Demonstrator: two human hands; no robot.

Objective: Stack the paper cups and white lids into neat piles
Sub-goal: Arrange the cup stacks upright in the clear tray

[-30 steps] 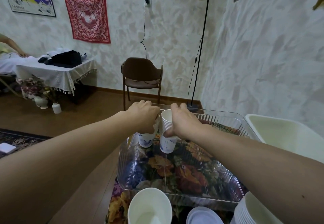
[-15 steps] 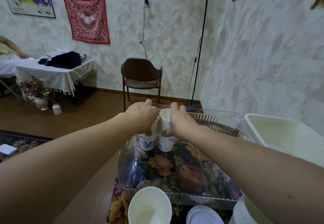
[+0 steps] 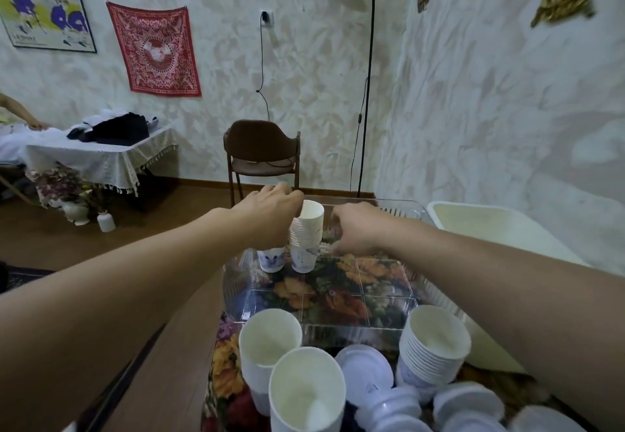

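Observation:
Two stacks of blue-printed paper cups stand at the far left of a clear plastic tray point(image 3: 389, 321). My left hand point(image 3: 270, 215) reaches over the shorter stack point(image 3: 270, 260) and grips its top, hiding the rims. The taller stack point(image 3: 306, 239) stands free beside it. My right hand point(image 3: 355, 228) hovers just right of that stack with loosely curled fingers, holding nothing. Near me stand two single cups point(image 3: 270, 340) point(image 3: 306, 394), another cup stack point(image 3: 434, 347) and several loose white lids point(image 3: 367, 370).
A white plastic bin point(image 3: 490, 225) sits right of the tray, against the wall. Beyond the table are a brown chair point(image 3: 262, 154) and a floor lamp point(image 3: 367, 93). A cloth-covered table point(image 3: 94, 157) stands at the left, with another person's arm point(image 3: 20, 114).
My right hand has let go of the taller cup stack and moved right. My left hand stays on the shorter stack. The view has tilted down, showing more near cups and lids.

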